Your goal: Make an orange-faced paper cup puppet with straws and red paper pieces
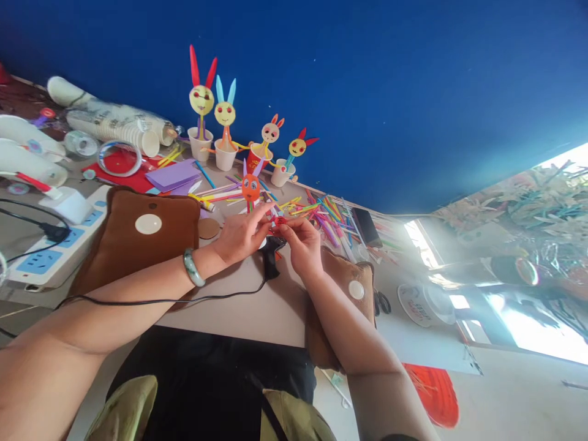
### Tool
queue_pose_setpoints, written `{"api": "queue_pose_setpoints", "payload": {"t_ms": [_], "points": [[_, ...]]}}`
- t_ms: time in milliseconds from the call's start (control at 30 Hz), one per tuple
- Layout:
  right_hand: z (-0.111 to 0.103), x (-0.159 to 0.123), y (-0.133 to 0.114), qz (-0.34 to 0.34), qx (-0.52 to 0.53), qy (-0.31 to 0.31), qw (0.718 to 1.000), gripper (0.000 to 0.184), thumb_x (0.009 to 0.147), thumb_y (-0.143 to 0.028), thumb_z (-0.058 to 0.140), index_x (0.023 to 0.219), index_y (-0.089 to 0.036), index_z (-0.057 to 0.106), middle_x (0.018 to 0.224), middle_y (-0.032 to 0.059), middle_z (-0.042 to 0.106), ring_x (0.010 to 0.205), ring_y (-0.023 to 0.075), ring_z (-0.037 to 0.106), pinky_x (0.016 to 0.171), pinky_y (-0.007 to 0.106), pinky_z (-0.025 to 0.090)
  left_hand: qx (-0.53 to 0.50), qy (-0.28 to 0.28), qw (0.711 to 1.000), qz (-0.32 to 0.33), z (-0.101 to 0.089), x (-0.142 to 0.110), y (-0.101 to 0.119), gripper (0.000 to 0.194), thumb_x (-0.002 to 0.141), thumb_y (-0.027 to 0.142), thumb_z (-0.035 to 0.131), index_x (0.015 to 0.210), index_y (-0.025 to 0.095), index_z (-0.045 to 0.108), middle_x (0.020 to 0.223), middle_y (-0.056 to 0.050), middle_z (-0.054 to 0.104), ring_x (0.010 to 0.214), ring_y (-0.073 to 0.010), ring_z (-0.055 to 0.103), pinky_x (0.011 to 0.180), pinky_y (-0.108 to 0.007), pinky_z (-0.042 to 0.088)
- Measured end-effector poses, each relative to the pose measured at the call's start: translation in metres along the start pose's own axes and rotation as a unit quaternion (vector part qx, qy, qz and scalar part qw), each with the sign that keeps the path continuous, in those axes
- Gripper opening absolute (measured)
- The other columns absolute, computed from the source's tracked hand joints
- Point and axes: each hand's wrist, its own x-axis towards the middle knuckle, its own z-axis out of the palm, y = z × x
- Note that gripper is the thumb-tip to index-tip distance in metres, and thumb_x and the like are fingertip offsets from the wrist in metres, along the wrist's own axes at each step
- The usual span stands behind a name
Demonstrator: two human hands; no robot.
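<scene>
My left hand and my right hand meet over the table's near edge, both pinching a small red paper piece. A green bangle sits on my left wrist. Just behind my fingers stands an orange rabbit-face craft on a stick. A black glue gun lies under my hands, its cord trailing left across my forearm. Several finished paper rabbits stand in white cups farther back.
Coloured straws litter the table by a black phone. A brown pad lies on the left, another on the right. A power strip, stacked paper cups and purple paper fill the left side.
</scene>
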Motion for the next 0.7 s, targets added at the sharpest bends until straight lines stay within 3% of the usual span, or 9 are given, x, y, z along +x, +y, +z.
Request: {"api": "queue_pose_setpoints", "payload": {"t_ms": [700], "points": [[0.008,0.004,0.015,0.051,0.074,0.02,0.996,0.024,0.069,-0.04,0.085,0.072,-0.024,0.067,0.072,-0.0036,0.068,0.067,0.0131,0.061,0.074,0.031,0.053,0.002,-0.002,1.0,-0.011,0.001,-0.001,0.001,0.049,0.094,0.026,0.053,0.142,0.016,0.051,0.11,-0.009,0.078,0.097,-0.0216,0.075,0.085,-0.033,0.057]]}}
